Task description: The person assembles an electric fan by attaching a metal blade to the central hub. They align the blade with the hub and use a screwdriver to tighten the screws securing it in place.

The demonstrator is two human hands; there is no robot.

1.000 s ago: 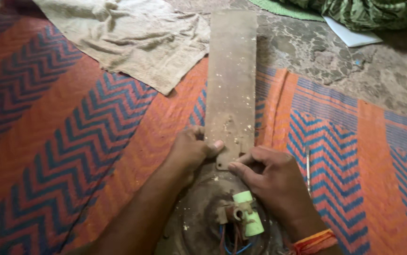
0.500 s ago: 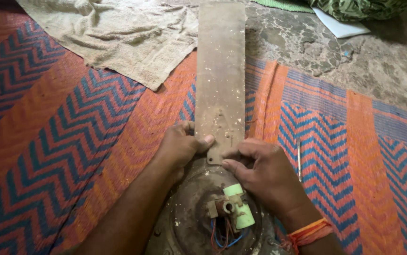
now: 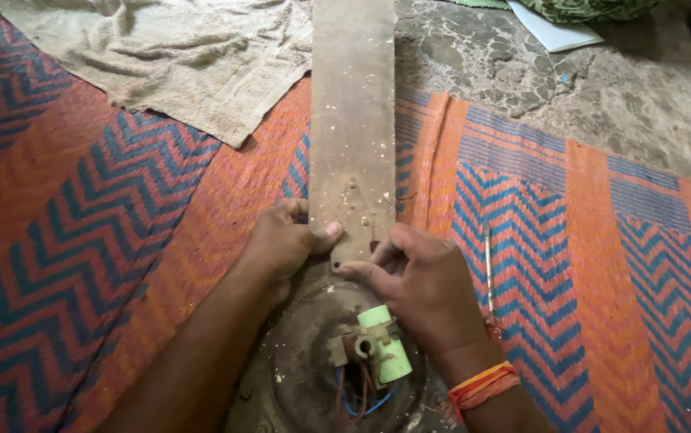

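Note:
A long brown, dusty fan blade [image 3: 353,120] lies lengthwise on the mat, its narrow end resting at the round dark fan motor housing [image 3: 297,369]. My left hand [image 3: 281,240] grips the blade's left edge near that end, thumb on top. My right hand [image 3: 414,285] holds the blade's end from the right, fingers pressed at the mounting tab. A pale green capacitor [image 3: 385,345] with red and blue wires sits on top of the motor, just below my right hand.
An orange and blue zigzag mat [image 3: 105,240] covers the floor. A beige towel [image 3: 169,56] lies at the upper left. A thin screwdriver [image 3: 489,269] rests on the mat right of my right hand. Bare stone floor [image 3: 602,88] shows at upper right.
The view has shifted, so blade, motor and hands appear a little further left and up. Both hands keep their hold on the blade's end.

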